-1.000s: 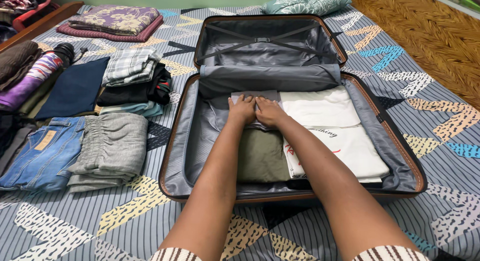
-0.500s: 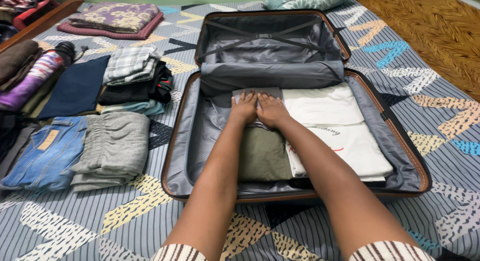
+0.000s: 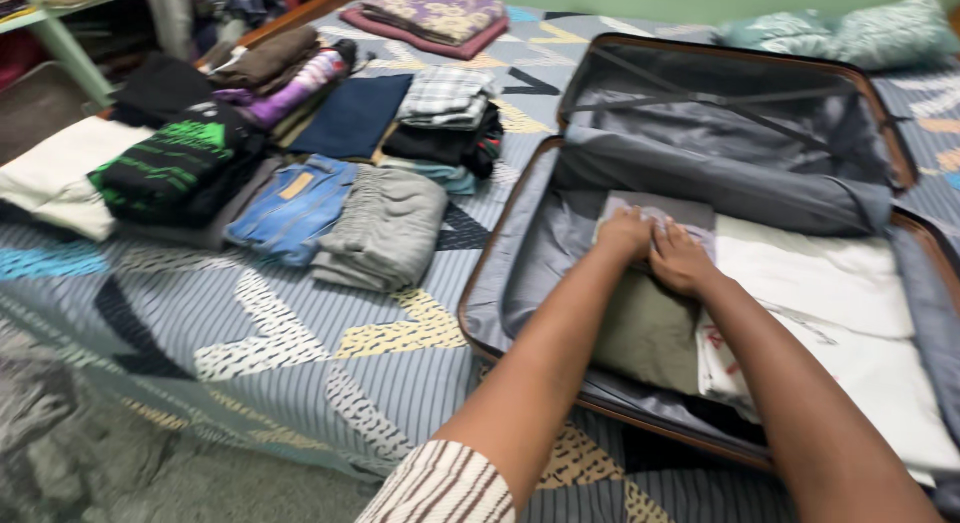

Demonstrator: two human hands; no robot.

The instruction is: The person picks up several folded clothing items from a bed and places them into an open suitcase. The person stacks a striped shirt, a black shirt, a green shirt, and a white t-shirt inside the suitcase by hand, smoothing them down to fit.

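**On the bed: two hands flat on folded clothes in an open suitcase**

Across the bed lies a grey striped bedspread [image 3: 300, 383] with yellow, black and white patches, and on it an open suitcase [image 3: 520, 233] with a brown rim and grey lining. Both hands are inside it, side by side and touching — the left hand [image 3: 627, 235] and the right hand [image 3: 682, 261] lie palm down, fingers spread, gripping nothing, pressing on a folded grey garment [image 3: 660, 211] near the hinge. Just below it is a folded olive garment [image 3: 648, 331], and beside both, to the right, folded white clothes [image 3: 800, 283].

Left of the suitcase the bedspread carries rows of folded clothes — grey shorts [image 3: 385, 228] nearest the case, blue jeans [image 3: 295, 208], a black and green top [image 3: 165, 168], a white piece [image 3: 55, 178], a navy one [image 3: 350, 118], a checked stack [image 3: 445, 98]. A flowered quilt [image 3: 435, 13] lies at the far end by the green wall [image 3: 650, 1]; two patterned pillows [image 3: 850, 33] are behind the lid. A shelf [image 3: 60, 33] stands at the far left.
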